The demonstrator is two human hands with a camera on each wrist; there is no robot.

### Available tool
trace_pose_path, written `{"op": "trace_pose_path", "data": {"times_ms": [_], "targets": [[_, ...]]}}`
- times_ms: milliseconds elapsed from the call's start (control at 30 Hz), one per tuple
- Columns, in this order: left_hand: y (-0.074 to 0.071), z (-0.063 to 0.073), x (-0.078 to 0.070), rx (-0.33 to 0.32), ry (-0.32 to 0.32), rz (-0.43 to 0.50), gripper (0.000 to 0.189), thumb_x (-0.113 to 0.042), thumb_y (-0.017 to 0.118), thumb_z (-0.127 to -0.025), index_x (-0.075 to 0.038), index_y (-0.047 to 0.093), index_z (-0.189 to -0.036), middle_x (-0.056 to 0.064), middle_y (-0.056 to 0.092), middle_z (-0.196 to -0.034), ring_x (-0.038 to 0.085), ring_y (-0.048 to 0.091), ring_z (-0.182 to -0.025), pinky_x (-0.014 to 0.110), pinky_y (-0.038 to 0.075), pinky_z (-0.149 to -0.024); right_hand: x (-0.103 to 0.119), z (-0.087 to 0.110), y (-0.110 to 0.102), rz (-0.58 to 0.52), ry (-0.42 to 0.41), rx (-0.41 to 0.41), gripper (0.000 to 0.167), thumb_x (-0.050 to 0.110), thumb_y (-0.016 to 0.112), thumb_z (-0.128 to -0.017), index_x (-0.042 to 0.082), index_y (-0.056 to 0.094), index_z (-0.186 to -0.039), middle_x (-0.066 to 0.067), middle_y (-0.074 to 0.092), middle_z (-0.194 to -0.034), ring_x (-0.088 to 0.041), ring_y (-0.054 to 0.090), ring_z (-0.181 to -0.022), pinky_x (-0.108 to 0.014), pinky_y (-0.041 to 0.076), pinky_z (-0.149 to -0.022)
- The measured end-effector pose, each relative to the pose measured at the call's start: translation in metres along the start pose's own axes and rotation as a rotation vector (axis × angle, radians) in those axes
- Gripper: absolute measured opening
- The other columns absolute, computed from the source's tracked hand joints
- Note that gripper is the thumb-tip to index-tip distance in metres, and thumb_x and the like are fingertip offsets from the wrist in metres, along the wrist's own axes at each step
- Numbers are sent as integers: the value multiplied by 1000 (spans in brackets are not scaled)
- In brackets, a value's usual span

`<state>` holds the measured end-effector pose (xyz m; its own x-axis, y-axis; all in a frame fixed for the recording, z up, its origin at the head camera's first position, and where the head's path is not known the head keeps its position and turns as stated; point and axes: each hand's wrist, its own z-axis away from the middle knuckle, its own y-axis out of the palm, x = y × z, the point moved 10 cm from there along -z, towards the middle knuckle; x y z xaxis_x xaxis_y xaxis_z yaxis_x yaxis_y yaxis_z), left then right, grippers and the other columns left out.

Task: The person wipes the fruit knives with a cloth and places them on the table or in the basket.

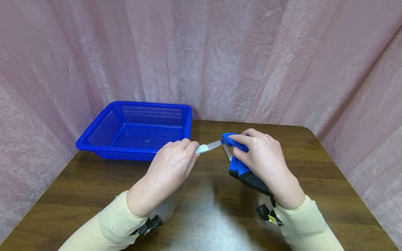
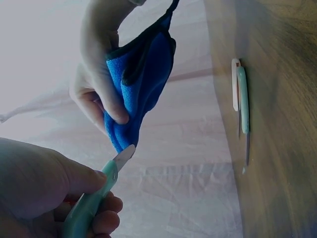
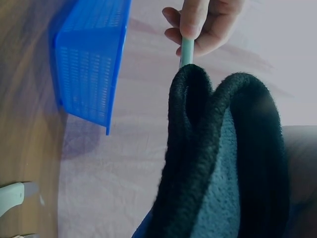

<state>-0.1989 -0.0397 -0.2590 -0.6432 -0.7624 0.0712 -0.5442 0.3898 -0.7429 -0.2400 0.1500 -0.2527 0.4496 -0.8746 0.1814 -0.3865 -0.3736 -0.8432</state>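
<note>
My left hand [image 1: 172, 162] grips the mint-green handle of a small knife [image 1: 202, 149], its blade pointing right. Between the fingers of my right hand [image 1: 265, 157] is a blue cloth [image 1: 239, 167] with black edging, folded and hanging down toward the wrist. The cloth meets the blade's tip end in the head view; in the left wrist view the tip [image 2: 130, 150] lies against the cloth's lower end. Two more knives lie on the table below, one with a green handle [image 2: 243, 99] and one with a pale handle [image 2: 235, 84]. In the head view the right hand and cloth mostly hide them.
A blue plastic basket [image 1: 133, 149] with slotted walls stands at the back left of the brown wooden table [image 1: 201, 209]. Pink curtains [image 1: 201, 59] hang behind and at both sides. A small dark camera is strapped at each wrist.
</note>
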Motion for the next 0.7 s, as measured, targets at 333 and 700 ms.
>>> {"op": "trace_pose_path", "data": {"times_ms": [333, 700], "targets": [[0, 0, 0, 3, 2, 1, 17, -14, 81, -101, -5, 70, -108, 2, 62, -85, 25, 63, -70, 35, 44, -59, -11, 0, -2, -6, 33, 14, 35, 20, 77, -97, 22, 83, -131, -3, 77, -111, -27, 72, -91, -48, 56, -73], [-1, 0, 3, 6, -9, 4, 17, -14, 82, -101, -5, 70, -110, 2, 63, -85, 25, 63, -70, 37, 45, -59, -8, 1, -8, -8, 37, -2, 36, 20, 77, -97, 24, 83, -132, -3, 77, -114, -29, 73, -95, -50, 56, -76]]}}
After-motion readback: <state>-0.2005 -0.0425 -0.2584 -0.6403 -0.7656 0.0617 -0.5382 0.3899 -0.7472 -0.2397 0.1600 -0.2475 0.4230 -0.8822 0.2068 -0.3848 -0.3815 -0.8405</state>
